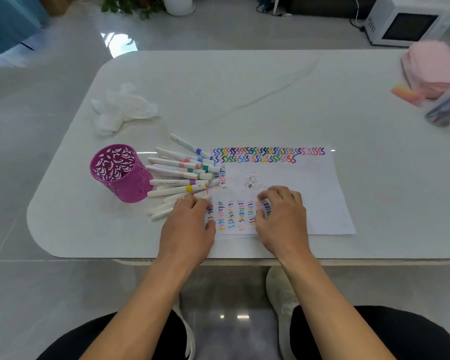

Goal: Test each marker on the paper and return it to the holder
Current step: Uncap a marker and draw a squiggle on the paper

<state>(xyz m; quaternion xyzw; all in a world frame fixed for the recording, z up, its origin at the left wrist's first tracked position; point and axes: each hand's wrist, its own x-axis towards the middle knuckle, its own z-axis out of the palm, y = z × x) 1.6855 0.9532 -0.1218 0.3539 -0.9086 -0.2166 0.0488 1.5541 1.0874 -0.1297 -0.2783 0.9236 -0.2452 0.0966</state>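
**Hands Settle on Paper Beside Scattered Markers**

A person's left hand (190, 222) lies palm down at the near edge of a pile of markers (182, 175). Its fingers are laid over the closest white barrels and its thumb is splayed apart on the paper (309, 193). Whether any one marker is pinched under those fingers cannot be told. The right hand (281, 216) rests on the sheet. Its fingers are arched with the tips pressing the page, and no marker shows in its grasp.

The paper lies flat on the white table (244, 100). Two rows of coloured squiggles run along its far edge, short columns of them sit between the hands, and a small black scribble marks the middle. None of it forms readable words. The print on the marker barrels is too small to make out.

The markers are capped, with coloured bands near one end. They lie fanned on the table, touching the magenta cut-out holder (120, 172), which stands upright to their left. Through its open top only its own patterned wall shows.

Crumpled tissue (122, 107) sits beyond the holder. At the table's far right are a pink cloth bundle (431, 66), an orange-pink block (405, 93) and a clear case (447, 105) containing pens. A white microwave (405, 24) stands on the floor behind.
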